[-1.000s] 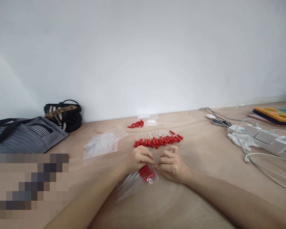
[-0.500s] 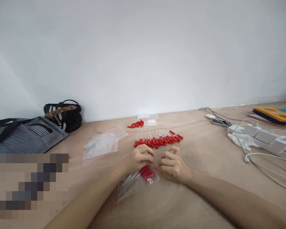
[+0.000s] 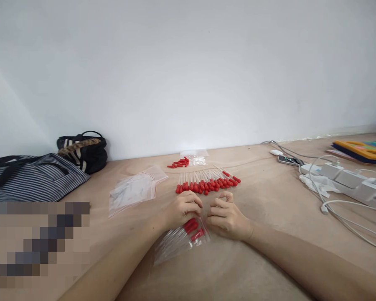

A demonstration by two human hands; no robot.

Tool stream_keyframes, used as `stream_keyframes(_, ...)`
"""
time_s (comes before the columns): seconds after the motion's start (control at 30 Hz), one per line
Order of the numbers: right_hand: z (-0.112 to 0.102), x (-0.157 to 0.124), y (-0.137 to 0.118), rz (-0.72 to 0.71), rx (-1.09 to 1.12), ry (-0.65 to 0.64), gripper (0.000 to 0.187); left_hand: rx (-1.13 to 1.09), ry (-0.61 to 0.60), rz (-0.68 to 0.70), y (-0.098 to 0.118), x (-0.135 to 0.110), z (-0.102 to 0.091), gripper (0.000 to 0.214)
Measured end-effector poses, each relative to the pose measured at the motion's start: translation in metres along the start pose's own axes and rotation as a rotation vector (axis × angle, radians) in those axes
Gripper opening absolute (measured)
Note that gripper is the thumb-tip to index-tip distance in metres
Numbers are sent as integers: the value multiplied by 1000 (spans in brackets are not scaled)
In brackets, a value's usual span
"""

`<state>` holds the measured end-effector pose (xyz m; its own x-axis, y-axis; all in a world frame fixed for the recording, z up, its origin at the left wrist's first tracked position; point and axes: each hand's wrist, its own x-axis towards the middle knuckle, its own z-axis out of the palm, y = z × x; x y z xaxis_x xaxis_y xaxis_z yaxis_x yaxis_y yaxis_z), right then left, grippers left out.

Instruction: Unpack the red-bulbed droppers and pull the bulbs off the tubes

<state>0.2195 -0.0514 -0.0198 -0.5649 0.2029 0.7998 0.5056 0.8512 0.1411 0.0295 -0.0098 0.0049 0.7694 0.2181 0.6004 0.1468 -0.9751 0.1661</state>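
So here we've got both hands working the mouth of the clear bag, which lies on the table right in front of us at 6 o'clock, its red-capped droppers bunched at the top end. The left hand is curled nearly closed with its fingertips pinching the bag's top edge, and the right hand does the same from the 3 o'clock side, fingers bent and tight together. Our take: pinch the strip itself rather than the caps under it, and press along it from one corner to the other, since those red bulbs look bulky enough to hold the mouth apart. For room, the row of loose droppers sits just beyond our knuckles at 12 o'clock, so we'd avoid pushing forward. The empty bags are at 10 o'clock, the power strip and its cables well off at 2 o'clock. Toward 4 and 5 o'clock is bare table, the easiest way out.
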Motion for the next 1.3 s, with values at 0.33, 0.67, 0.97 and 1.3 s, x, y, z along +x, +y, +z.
stream_keyframes(0.33,1,-2,3,-41,19,5,20,32,-15,10,-6,-3,3,15)
stream_keyframes(0.67,0,-1,3,-27,-20,-49,18,65,-155,-39,0,1,0,15)
stream_keyframes(0.97,1,-2,5,-39,-5,-89,17,102,-195,-40,-2,-3,5,22)
stream_keyframes(1.3,1,-2,5,-55,21,-112,20,94,-170,-19,-4,-4,5,25)
